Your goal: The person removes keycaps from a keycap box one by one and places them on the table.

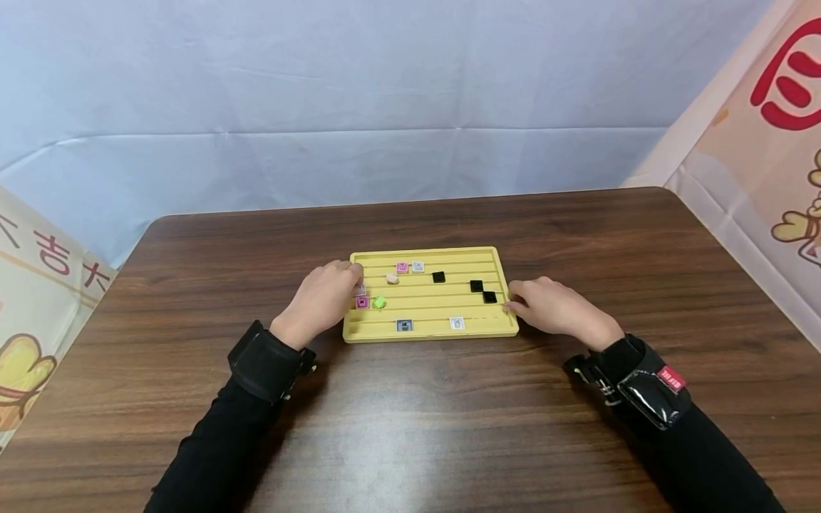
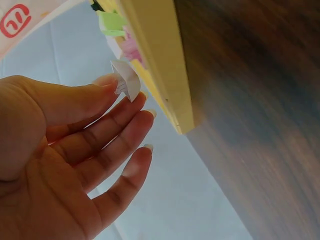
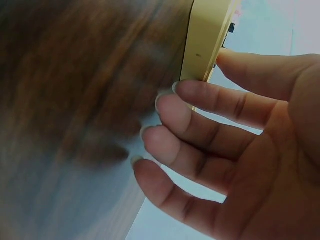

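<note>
My left hand (image 1: 325,296) is over the left end of a yellow ridged tray (image 1: 423,333). Its thumb and forefinger pinch a small white keycap (image 2: 127,80), the other fingers loosely bent beside the tray's end. Close by on the tray lie a pink keycap (image 1: 362,303) and a bright green one (image 1: 379,303). My right hand (image 1: 554,306) holds the tray's right end, thumb on the rim and forefinger against the outer side wall (image 3: 202,45). Its other fingers spread lightly bent near the tabletop.
Further keycaps sit along the tray's rows: a pink one (image 1: 402,268) and a white one (image 1: 418,267) at the back, black ones (image 1: 477,286) to the right, a grey one (image 1: 404,325) in front. Brown wooden table (image 1: 410,427); pale blue cloth (image 1: 385,85) behind.
</note>
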Demonstrator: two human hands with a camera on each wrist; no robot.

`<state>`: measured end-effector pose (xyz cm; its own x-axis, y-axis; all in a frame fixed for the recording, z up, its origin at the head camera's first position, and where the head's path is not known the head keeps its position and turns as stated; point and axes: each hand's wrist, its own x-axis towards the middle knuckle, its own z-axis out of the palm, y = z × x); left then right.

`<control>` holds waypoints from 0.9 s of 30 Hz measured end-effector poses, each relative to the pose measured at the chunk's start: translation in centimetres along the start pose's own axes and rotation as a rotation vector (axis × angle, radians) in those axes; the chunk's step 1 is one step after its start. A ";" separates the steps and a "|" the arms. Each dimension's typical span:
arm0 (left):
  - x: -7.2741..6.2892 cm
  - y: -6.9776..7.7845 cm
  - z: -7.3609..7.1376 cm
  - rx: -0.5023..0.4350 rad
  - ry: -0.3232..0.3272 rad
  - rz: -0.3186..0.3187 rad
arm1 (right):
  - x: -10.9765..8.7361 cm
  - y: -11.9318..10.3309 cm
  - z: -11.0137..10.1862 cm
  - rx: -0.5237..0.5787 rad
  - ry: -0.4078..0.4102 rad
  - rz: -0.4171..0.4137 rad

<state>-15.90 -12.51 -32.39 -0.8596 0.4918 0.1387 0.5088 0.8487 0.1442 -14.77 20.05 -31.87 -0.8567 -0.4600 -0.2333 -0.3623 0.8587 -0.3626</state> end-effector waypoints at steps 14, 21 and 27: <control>-2.1 1.1 -0.8 -0.076 -0.016 0.054 | 0.0 0.0 0.0 0.005 -0.005 0.009; -2.8 1.6 -1.3 -0.075 -0.062 0.089 | 0.0 0.0 0.0 0.002 -0.004 0.006; -3.2 2.1 -1.6 -0.087 -0.126 0.099 | 0.0 0.0 -0.1 -0.003 -0.006 0.010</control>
<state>-12.00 -12.65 -30.92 -0.8011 0.5977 0.0329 0.5891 0.7774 0.2207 -14.81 20.02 -31.82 -0.8582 -0.4526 -0.2421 -0.3547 0.8638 -0.3578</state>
